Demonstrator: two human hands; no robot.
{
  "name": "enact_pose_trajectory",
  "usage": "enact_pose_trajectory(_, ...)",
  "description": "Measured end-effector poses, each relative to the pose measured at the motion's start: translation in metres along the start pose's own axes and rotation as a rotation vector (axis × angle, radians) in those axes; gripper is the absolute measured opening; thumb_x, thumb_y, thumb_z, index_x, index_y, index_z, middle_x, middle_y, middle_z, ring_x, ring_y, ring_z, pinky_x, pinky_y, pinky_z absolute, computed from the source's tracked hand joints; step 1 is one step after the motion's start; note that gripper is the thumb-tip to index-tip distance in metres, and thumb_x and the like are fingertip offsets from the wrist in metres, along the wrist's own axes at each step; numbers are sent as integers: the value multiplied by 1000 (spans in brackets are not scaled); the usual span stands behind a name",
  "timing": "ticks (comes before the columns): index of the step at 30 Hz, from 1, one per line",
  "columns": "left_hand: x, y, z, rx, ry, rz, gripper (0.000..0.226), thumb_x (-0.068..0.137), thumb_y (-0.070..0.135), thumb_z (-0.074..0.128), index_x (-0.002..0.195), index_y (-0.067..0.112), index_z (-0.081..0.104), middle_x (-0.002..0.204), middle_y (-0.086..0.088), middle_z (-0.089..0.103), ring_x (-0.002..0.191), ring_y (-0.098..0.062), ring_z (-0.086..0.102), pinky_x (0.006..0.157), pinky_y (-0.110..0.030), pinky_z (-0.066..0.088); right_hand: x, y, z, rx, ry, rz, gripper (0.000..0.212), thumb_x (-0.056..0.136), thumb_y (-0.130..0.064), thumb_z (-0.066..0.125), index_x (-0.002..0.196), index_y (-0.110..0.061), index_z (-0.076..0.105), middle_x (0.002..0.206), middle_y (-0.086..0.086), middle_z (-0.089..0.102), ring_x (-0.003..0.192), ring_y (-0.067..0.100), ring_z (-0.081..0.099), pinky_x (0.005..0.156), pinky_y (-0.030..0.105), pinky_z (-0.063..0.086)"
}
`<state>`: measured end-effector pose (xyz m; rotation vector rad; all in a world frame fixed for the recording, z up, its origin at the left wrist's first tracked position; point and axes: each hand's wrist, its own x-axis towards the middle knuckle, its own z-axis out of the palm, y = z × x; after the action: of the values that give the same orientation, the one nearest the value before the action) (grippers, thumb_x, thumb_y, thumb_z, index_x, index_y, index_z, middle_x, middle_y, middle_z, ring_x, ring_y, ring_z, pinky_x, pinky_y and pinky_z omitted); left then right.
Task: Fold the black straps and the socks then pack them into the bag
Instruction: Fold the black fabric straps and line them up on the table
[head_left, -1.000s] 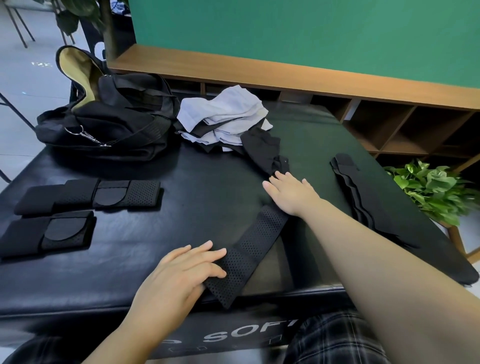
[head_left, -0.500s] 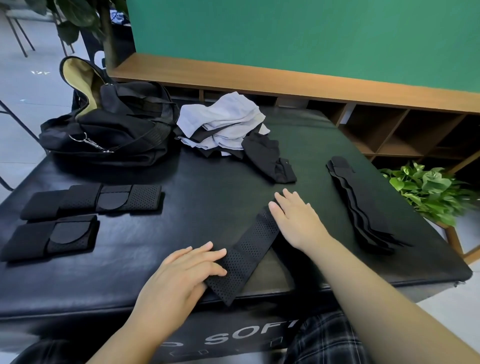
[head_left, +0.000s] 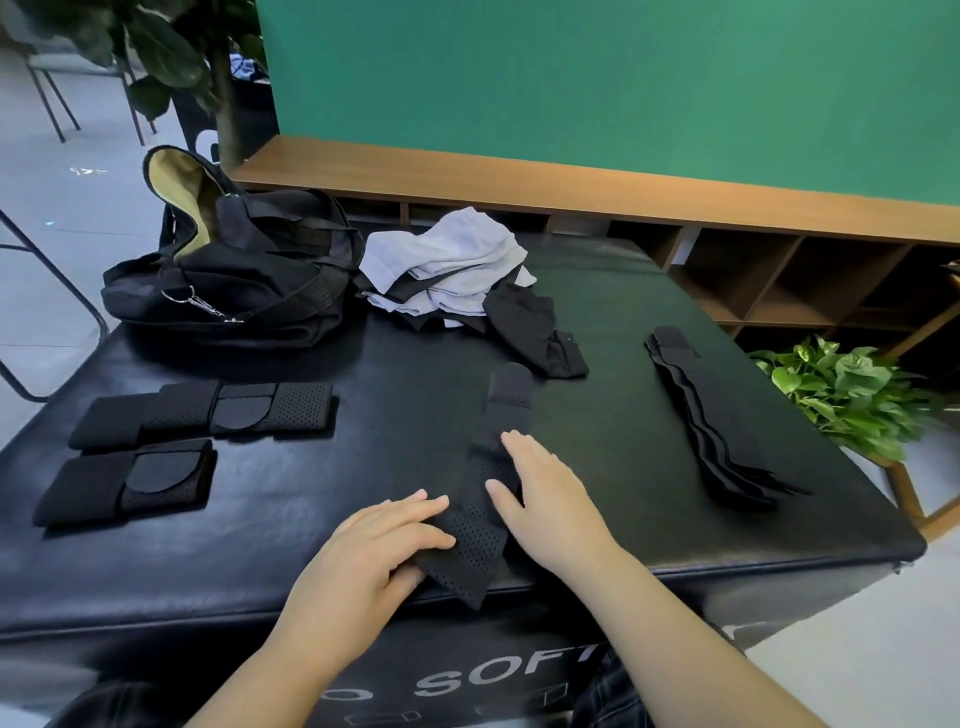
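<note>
My left hand (head_left: 371, 551) and right hand (head_left: 550, 499) lie flat, fingers apart, pinning the perforated strap (head_left: 480, 499) at the near table edge. Two folded straps (head_left: 202, 413) lie left; the strap stack (head_left: 701, 415), socks (head_left: 457, 270) and open bag (head_left: 234, 280) wait, nothing blocking.

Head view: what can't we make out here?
- Bag contents: opening faces away; only the tan lining shows.
- Sock count: heaped, overlapping.
- Strap stack count: layers overlap, all black.
- Strap middle: covered by right hand; near end under left hand fingers.
</note>
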<state>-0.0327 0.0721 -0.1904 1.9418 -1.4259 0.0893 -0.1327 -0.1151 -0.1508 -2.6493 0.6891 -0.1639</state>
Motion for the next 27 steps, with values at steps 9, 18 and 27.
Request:
enact_pose_trajectory(9, -2, 1, 1, 29, 23, 5, 21, 84, 31, 48, 96, 39, 64, 132, 22, 50, 122, 2, 44, 106, -11, 23, 33, 1, 1, -199, -198, -201, 57, 103, -39, 28, 152, -18, 10, 160, -6, 2, 146, 10, -4, 118, 34, 0)
enact_pose_trajectory(18, -2, 0, 3, 31, -7, 3, 19, 87, 35, 46, 98, 37, 61, 128, 20, 56, 124, -1, 46, 105, -17, 29, 57, -3, 1, -254, -256, -224, 57, 103, -40, 24, 152, -17, 6, 160, -5, -1, 146, 12, -4, 118, 38, 1)
enact_pose_trajectory(27, 4, 4, 0, 122, -31, -118, 28, 88, 49, 41, 89, 33, 63, 116, 27, 62, 121, 3, 47, 95, -16, 34, 54, -2, 4, -32, -160, -146, 53, 104, -32, 30, 152, -17, 14, 159, -5, 9, 146, 12, 2, 116, 31, 3)
